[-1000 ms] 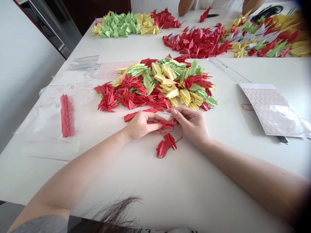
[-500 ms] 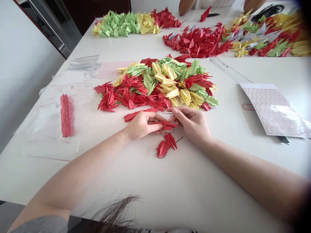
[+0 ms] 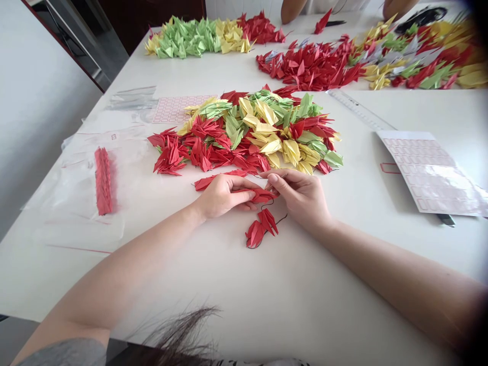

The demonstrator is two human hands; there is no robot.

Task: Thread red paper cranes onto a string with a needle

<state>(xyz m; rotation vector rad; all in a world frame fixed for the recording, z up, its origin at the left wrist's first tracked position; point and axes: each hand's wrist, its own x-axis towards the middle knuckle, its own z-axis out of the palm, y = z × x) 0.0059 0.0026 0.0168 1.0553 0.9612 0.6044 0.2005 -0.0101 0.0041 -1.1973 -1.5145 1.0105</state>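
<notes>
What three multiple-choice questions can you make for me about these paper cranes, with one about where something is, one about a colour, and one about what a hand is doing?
1. Where does the long stack of red paper cranes lie?
A. On a see-through plastic bag
B. On the ruler
C. On the floor

2. What colour are the strung paper cranes below the hands?
A. Green
B. Yellow
C. Red

3. What is the left hand doing?
A. Lying flat and touching nothing
B. Holding a red crane
C. Pressing on the ruler

Answers:
1. A: the stack rests on the plastic, left of the big mixed pile.
2. C: their folded paper shows red.
3. B: its fingers curl over the crane, beside the right hand.
</notes>
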